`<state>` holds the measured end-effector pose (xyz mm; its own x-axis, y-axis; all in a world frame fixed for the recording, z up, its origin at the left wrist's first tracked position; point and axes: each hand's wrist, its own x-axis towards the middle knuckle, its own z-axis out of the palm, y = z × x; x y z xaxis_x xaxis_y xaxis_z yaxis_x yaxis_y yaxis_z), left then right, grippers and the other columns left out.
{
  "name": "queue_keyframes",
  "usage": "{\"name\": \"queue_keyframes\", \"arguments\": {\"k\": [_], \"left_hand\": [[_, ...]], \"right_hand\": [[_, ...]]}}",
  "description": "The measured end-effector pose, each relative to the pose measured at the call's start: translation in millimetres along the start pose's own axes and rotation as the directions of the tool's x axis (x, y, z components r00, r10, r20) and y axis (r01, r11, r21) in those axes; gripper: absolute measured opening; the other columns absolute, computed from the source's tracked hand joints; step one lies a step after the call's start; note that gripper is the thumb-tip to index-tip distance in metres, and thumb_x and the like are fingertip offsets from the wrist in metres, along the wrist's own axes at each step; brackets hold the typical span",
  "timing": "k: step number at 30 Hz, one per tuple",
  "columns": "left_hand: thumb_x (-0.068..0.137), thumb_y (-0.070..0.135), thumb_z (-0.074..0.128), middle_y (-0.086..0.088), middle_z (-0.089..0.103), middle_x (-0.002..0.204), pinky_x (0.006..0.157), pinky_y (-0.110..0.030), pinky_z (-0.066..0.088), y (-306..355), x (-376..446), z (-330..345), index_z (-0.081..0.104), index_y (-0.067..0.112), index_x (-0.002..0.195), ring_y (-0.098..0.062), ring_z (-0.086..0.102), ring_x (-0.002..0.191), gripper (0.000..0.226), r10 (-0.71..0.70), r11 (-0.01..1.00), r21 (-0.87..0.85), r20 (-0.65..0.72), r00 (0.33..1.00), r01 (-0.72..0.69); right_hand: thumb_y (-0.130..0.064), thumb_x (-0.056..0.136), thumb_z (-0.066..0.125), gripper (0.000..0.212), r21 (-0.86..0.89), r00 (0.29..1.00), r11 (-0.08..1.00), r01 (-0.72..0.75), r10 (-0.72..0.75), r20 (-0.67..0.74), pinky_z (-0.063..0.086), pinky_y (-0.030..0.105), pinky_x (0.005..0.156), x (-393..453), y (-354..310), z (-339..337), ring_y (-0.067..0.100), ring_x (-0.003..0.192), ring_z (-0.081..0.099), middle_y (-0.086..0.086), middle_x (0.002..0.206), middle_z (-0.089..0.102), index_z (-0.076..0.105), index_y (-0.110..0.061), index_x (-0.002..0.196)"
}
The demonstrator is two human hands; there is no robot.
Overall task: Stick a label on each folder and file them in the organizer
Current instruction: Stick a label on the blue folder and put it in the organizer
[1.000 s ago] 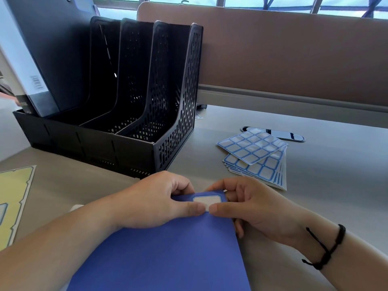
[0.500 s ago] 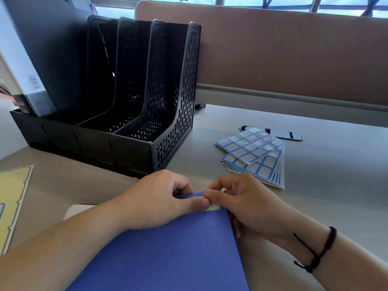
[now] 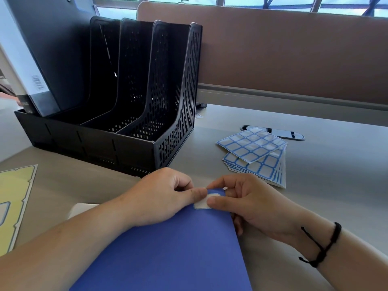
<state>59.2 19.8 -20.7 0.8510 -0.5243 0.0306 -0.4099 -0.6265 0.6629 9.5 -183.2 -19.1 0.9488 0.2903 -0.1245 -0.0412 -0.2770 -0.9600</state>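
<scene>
A blue folder (image 3: 172, 253) lies flat on the desk in front of me. A white label with a blue border (image 3: 202, 203) sits at its far right corner. My left hand (image 3: 159, 196) rests on the folder with curled fingers, and its thumb presses the label's left end. My right hand (image 3: 247, 200) holds the folder's corner, thumb on the label's right end, fingers curled beneath the edge. The black mesh organizer (image 3: 172, 127) stands behind, with a dark folder (image 3: 48, 51) in its leftmost slot. Sheets of blue-bordered labels (image 3: 256, 154) lie to the right.
A yellow sheet (image 3: 12, 198) lies at the left edge of the desk. A white object (image 3: 81, 208) peeks out under my left forearm. A black oval cable port (image 3: 279, 133) sits behind the label sheets. A tan partition (image 3: 294, 53) closes the desk's far side.
Both thumbs have slid over the label on the folder's corner. The right thumb now lies on its right end, the left thumb on its left end.
</scene>
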Motion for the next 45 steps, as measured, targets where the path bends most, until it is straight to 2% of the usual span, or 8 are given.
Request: {"name": "queue_keyframes", "arguments": {"k": [14, 23, 27, 29, 34, 38, 41, 45], "left_hand": [[0.091, 0.047, 0.066, 0.012, 0.055, 0.06, 0.05, -0.013, 0.035, -1.7, -0.5, -5.3, 0.068, 0.022, 0.076, -0.002, 0.045, 0.052, 0.029, 0.032, 0.999, -0.038, 0.096, 0.995, -0.029], [0.096, 0.058, 0.049, 0.002, 0.052, 0.06, 0.055, -0.025, 0.038, 9.8, -9.2, -14.0, 0.06, 0.013, 0.068, -0.009, 0.044, 0.054, 0.054, 0.005, 1.0, -0.01, 0.055, 0.998, -0.004], [0.099, 0.053, 0.048, 0.004, 0.073, 0.096, 0.084, -0.033, 0.053, 25.4, -26.1, -31.2, 0.073, 0.022, 0.102, -0.013, 0.066, 0.088, 0.04, 0.012, 0.985, 0.174, 0.037, 0.999, -0.019], [0.097, 0.052, 0.053, 0.013, 0.071, 0.097, 0.077, -0.026, 0.053, 30.4, -45.1, -43.4, 0.071, 0.031, 0.106, -0.006, 0.064, 0.084, 0.029, 0.008, 0.971, 0.238, -0.006, 1.0, -0.007], [0.092, 0.06, 0.054, 0.021, 0.056, 0.126, 0.098, -0.031, 0.047, 8.3, -111.3, -60.6, 0.056, 0.042, 0.128, -0.005, 0.055, 0.118, 0.04, -0.092, 0.903, 0.403, -0.155, 0.984, 0.148], [0.091, 0.054, 0.061, 0.008, 0.036, 0.156, 0.105, -0.031, 0.039, -5.5, -160.9, -55.8, 0.026, 0.033, 0.153, -0.014, 0.041, 0.137, 0.074, -0.312, 0.921, 0.134, -0.304, 0.9, 0.365], [0.092, 0.04, 0.068, 0.011, 0.059, 0.13, 0.08, -0.022, 0.049, -1.5, -184.5, -50.7, 0.03, 0.023, 0.153, -0.01, 0.061, 0.108, 0.074, -0.442, 0.89, -0.256, -0.281, 0.852, 0.377], [0.096, 0.017, 0.061, -0.012, 0.076, 0.109, 0.087, -0.046, 0.057, 10.8, -203.3, -49.9, 0.066, 0.007, 0.125, -0.033, 0.073, 0.1, 0.031, -0.481, 0.54, -0.775, 0.035, 0.876, 0.328]], "right_hand": [[-0.022, 0.098, 0.059, 0.019, -0.061, 0.996, 0.998, 0.009, -0.014, -0.084, 0.042, 0.024, 0.036, 2.0, 2.2, 3.2, 0.017, 0.039, 0.051, 0.014, 0.062, 0.062, 0.071, -0.009, 0.092], [-0.027, 0.096, 0.063, 0.018, -0.036, 0.98, 0.998, -0.051, 0.043, -0.192, 0.048, 0.03, 0.047, -6.3, -7.2, 13.9, 0.024, 0.054, 0.055, 0.011, 0.066, 0.061, 0.072, -0.012, 0.1], [-0.004, 0.087, 0.072, 0.038, 0.136, 0.979, 0.969, -0.205, 0.204, 0.019, 0.055, 0.025, 0.057, -28.6, -17.8, 16.4, 0.017, 0.067, 0.067, 0.011, 0.085, 0.074, 0.062, -0.012, 0.123], [0.008, 0.082, 0.072, 0.047, 0.154, 0.971, 0.96, -0.235, 0.224, 0.086, 0.059, 0.028, 0.066, -43.2, -18.9, 21.3, 0.023, 0.085, 0.073, 0.014, 0.103, 0.076, 0.063, -0.01, 0.125], [0.012, 0.087, 0.062, 0.037, 0.363, 0.985, 0.925, -0.114, 0.153, -0.079, 0.056, 0.044, 0.09, -64.3, -12.9, 40.6, 0.033, 0.102, 0.072, 0.013, 0.109, 0.076, 0.066, -0.007, 0.12], [0.008, 0.094, 0.055, 0.03, 0.497, 0.964, 0.868, 0.026, 0.109, -0.241, 0.056, 0.042, 0.086, -75.5, -15.2, 53.9, 0.026, 0.091, 0.074, 0.012, 0.107, 0.077, 0.068, -0.008, 0.116], [0.003, 0.096, 0.054, 0.03, 0.586, 0.951, 0.8, 0.132, 0.064, -0.302, 0.055, 0.046, 0.091, -82.5, -22.9, 55.6, 0.03, 0.099, 0.072, 0.014, 0.113, 0.075, 0.069, -0.008, 0.118], [0.002, 0.095, 0.055, 0.032, 0.664, 0.904, 0.7, 0.263, 0.062, -0.424, 0.061, 0.046, 0.081, -87.9, -34.3, 51.2, 0.034, 0.106, 0.07, 0.015, 0.116, 0.073, 0.066, -0.007, 0.124]]}}
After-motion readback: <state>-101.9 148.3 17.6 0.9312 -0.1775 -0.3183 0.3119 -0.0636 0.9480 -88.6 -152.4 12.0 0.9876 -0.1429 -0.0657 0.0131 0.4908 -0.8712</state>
